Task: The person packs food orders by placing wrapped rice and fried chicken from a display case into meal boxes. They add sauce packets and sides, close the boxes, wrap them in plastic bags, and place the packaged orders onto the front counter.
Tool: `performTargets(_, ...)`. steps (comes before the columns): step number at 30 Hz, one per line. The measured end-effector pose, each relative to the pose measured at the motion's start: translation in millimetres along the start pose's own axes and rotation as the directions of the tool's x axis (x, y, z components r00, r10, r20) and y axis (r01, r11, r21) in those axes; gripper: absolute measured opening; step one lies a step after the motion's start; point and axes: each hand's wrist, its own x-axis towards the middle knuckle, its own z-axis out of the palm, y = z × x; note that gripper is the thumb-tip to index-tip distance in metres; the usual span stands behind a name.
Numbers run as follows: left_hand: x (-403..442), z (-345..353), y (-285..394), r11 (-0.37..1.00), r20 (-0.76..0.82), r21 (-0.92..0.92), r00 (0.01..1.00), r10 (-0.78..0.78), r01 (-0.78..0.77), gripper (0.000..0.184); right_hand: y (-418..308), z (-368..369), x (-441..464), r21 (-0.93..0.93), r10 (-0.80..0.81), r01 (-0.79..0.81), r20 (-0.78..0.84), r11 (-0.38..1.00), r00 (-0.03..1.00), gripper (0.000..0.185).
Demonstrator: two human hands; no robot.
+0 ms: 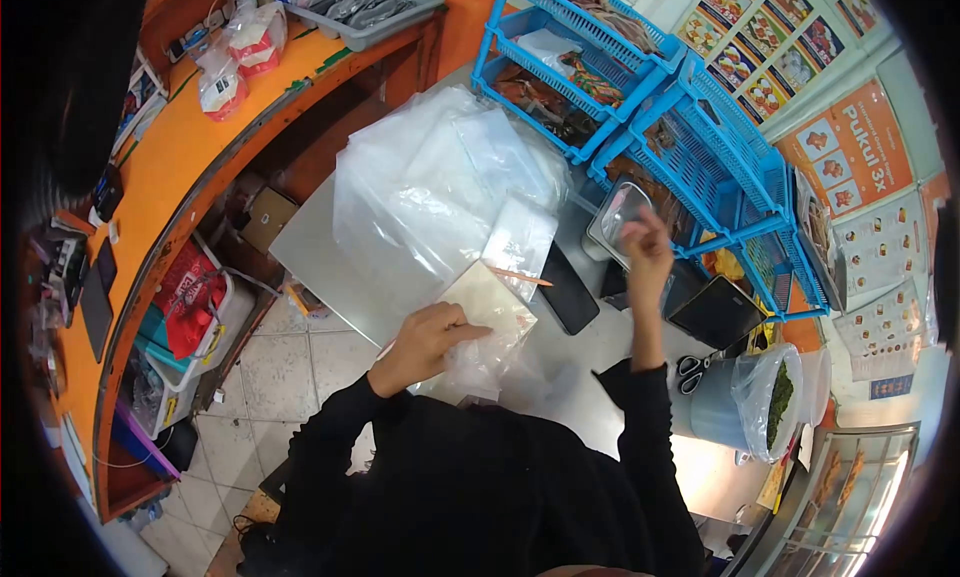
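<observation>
Near the table's front edge, my left hand (428, 345) is closed on a clear plastic bag (478, 362), thumb lying over it. Beside the fingers lies a square cream-coloured pad (490, 299), partly under the bag. An orange-brown pencil (522, 276) rests across the pad's far corner. My right hand (648, 252) is raised on the right, close to an open box-like container (613, 217); its fingers are smeared by motion. A black phone (568, 292) lies on the table between the hands. Behind it are a small stack of clear bags (520, 239) and a large pile of plastic bags (425, 177).
Blue plastic racks (690, 152) stand along the wall at the back right. Scissors (690, 374), a dark tablet-like thing (718, 312) and a bag-lined bucket (720, 402) are to the right. An orange counter (165, 172) curves along the left.
</observation>
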Motion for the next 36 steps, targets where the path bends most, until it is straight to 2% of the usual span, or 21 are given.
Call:
performTargets(2,0.5,2.9,3.2,0.993,-0.102,0.086,0.991,0.084,-0.076,0.039,-21.2,32.1,-49.0,0.109,0.061,-0.08,0.166,0.991,0.984,0.038)
performTargets(4,3.3,2.5,7.6,0.981,-0.194,0.154,0.97,0.15,-0.12,0.037,-14.7,50.2,-91.6,0.002,-0.131,0.139,0.345,0.99,0.929,0.042)
performTargets(6,6.6,-2.5,14.8,0.971,-0.281,0.195,0.94,0.192,-0.139,0.035,-39.0,65.6,-116.0,-0.128,-0.195,0.277,0.442,0.952,0.876,0.035)
performTargets(9,-2.0,3.5,9.4,0.989,-0.161,0.097,0.979,0.125,-0.11,0.032,-29.9,78.9,-144.9,0.144,-0.081,0.016,0.46,0.989,0.884,0.041)
performTargets(12,0.9,-5.6,13.2,0.966,-0.028,0.203,0.985,0.172,-0.163,0.031,-36.7,78.5,-147.8,0.106,-0.227,0.201,0.445,0.974,0.866,0.046)
performTargets(15,10.1,-11.9,18.4,0.949,0.043,0.248,0.981,0.191,-0.195,0.029,-39.5,80.7,-153.9,-0.01,-0.263,0.291,0.398,0.957,0.879,0.051)
performTargets(18,13.1,-13.1,13.4,0.976,0.123,0.188,0.989,0.088,-0.11,0.028,-35.3,81.8,-155.7,-0.03,-0.249,0.279,0.365,0.96,0.897,0.041)
performTargets(21,15.8,-10.0,-1.7,0.989,0.083,-0.008,0.986,-0.146,0.147,0.025,-28.2,89.3,-157.2,-0.28,-0.371,0.429,0.237,0.859,0.898,0.034)
performTargets(24,19.3,-13.7,-13.4,0.882,0.257,-0.225,0.899,-0.356,0.414,0.025,-39.7,91.2,-164.5,-0.314,-0.355,0.362,0.081,0.878,0.931,0.031)
performTargets(25,19.7,-12.5,-11.5,0.815,0.238,-0.366,0.891,-0.386,0.45,0.022,-40.6,91.9,-166.1,-0.277,-0.425,0.449,0.145,0.85,0.894,0.03)
performTargets(27,16.3,-7.6,-5.5,0.619,0.221,-0.619,0.864,-0.452,0.483,0.018,-42.7,94.4,-170.3,-0.187,-0.549,0.6,0.261,0.778,0.794,0.027)
performTargets(30,10.3,1.6,-10.4,0.631,0.177,-0.593,0.846,-0.503,0.5,0.016,-51.8,110.2,-166.8,-0.132,-0.519,0.581,0.326,0.803,0.791,0.023)
performTargets(33,8.1,1.2,-9.1,0.579,0.134,-0.643,0.818,-0.559,0.501,0.012,-48.3,115.7,-162.3,-0.087,-0.56,0.621,0.349,0.779,0.752,0.023)
performTargets(36,5.7,1.8,-11.9,0.618,0.086,-0.622,0.826,-0.557,0.482,0.012,-50.9,123.2,-162.3,-0.089,-0.535,0.601,0.367,0.794,0.761,0.023)
